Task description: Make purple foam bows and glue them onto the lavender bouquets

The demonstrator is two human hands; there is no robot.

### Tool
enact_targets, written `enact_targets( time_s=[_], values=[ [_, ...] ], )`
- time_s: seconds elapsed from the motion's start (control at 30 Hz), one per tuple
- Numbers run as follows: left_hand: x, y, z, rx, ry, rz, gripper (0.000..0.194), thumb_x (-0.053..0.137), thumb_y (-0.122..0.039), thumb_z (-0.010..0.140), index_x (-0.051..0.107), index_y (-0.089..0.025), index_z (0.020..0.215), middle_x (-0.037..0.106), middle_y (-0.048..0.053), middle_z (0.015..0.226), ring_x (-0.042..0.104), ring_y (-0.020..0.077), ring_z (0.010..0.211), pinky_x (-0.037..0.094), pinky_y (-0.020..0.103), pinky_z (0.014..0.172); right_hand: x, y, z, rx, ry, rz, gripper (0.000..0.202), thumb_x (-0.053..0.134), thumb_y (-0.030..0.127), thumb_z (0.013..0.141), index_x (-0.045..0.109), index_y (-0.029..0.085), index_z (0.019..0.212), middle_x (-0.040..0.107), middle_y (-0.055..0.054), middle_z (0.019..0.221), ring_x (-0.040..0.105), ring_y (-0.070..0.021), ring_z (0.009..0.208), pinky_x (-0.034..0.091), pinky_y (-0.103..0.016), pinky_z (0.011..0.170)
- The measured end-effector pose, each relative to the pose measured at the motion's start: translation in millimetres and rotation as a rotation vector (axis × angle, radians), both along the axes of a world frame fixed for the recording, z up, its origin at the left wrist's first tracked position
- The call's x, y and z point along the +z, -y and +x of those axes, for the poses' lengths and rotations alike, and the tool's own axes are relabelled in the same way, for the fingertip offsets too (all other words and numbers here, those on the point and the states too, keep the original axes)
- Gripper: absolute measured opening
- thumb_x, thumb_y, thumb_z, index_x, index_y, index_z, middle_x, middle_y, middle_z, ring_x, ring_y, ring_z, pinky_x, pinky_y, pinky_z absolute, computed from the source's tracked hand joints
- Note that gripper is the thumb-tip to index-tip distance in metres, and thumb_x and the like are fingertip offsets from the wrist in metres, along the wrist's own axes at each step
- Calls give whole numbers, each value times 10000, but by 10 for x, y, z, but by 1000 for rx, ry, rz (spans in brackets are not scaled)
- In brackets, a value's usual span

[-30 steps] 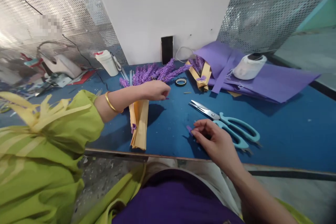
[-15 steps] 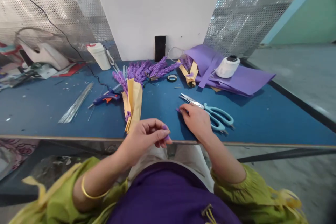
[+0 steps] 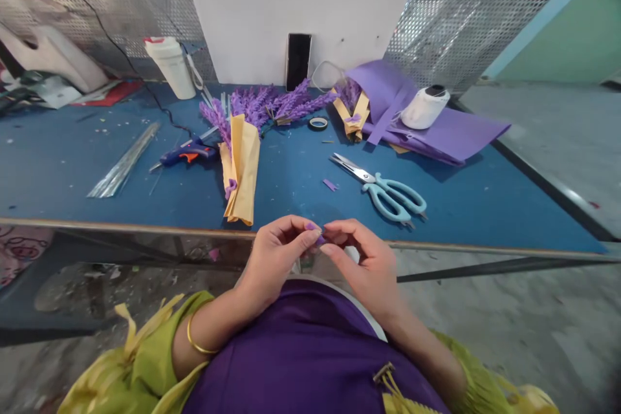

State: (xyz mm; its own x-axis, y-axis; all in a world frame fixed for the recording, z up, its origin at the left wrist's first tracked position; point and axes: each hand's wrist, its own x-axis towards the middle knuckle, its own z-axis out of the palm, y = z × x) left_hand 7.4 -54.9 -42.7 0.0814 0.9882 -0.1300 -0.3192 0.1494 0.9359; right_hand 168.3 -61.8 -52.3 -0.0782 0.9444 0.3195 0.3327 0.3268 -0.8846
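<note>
My left hand point(image 3: 279, 255) pinches a small purple paper piece point(image 3: 320, 241) between thumb and fingertips, just off the table's front edge. Facing it, my right hand point(image 3: 363, 259) has its curled fingertips at the other end of that piece; the grip is partly hidden. A small notched purple scrap point(image 3: 330, 185) lies on the blue table beyond the hands. Scissors with light blue handles point(image 3: 392, 197) rest to its right, blades pointing left. A lavender bouquet in tan paper point(image 3: 245, 165), with a small purple bow point(image 3: 230, 188), stands left of the scrap.
A blue glue gun point(image 3: 187, 153) and a bundle of clear strips point(image 3: 123, 162) lie to the left. Behind are loose lavender stems point(image 3: 295, 107), black tape point(image 3: 317, 123), a phone point(image 3: 298, 61) and a white cup point(image 3: 172, 68). Purple sheets point(image 3: 466, 136) bear a thread cone point(image 3: 425, 107).
My right hand has let go of the purple scrap beside the scissors and come back to my left hand. Both hands now meet at the small purple piece. The view has tilted downward.
</note>
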Motion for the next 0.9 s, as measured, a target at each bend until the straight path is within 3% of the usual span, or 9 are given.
enact_targets(
  time_s=[0.23, 0.43, 0.53, 0.73, 0.9],
  values=[
    [-75, 37, 37, 65, 55, -62, 141, 826, -276, 713, 744, -165, 743, 702, 8, 698, 600, 94, 625, 488, 196, 576, -8, 49, -117, -15, -26, -90, 76, 629, 258, 907, 663, 220, 850, 681, 20, 771, 630, -115, 683, 512, -235, 664],
    [-83, 49, -13, 23, 113, -130, 227, 800, -365, 754, 782, -141, 786, 730, 37, 714, 632, 103, 624, 511, 200, 587, 34, 27, -131, -26, -75, -140, 94, 628, 234, 891, 670, 205, 812, 658, 24, 711, 596, -107, 628, 486, -223, 597],
    [-93, 43, -27, -8, 60, -100, 174, 817, -309, 740, 792, -149, 805, 734, 29, 712, 631, 96, 632, 502, 188, 600, 56, 36, -127, -16, -81, -132, 107, 628, 208, 885, 656, 201, 782, 642, 34, 677, 583, -96, 611, 475, -212, 584],
    [-95, 34, -32, -7, -15, -101, 122, 806, -263, 736, 783, -148, 768, 727, 20, 677, 615, 86, 612, 490, 186, 600, 34, 48, -94, -42, -53, -59, 53, 638, 166, 883, 663, 211, 870, 656, 32, 752, 604, -96, 672, 496, -219, 638],
    [-91, 42, -32, -33, -10, -98, 147, 806, -281, 736, 769, -139, 751, 718, 22, 676, 604, 85, 611, 484, 188, 591, 13, 41, -68, -23, 33, 90, 128, 625, 114, 891, 693, 223, 897, 672, 16, 826, 610, -97, 729, 491, -226, 664]
  ],
)
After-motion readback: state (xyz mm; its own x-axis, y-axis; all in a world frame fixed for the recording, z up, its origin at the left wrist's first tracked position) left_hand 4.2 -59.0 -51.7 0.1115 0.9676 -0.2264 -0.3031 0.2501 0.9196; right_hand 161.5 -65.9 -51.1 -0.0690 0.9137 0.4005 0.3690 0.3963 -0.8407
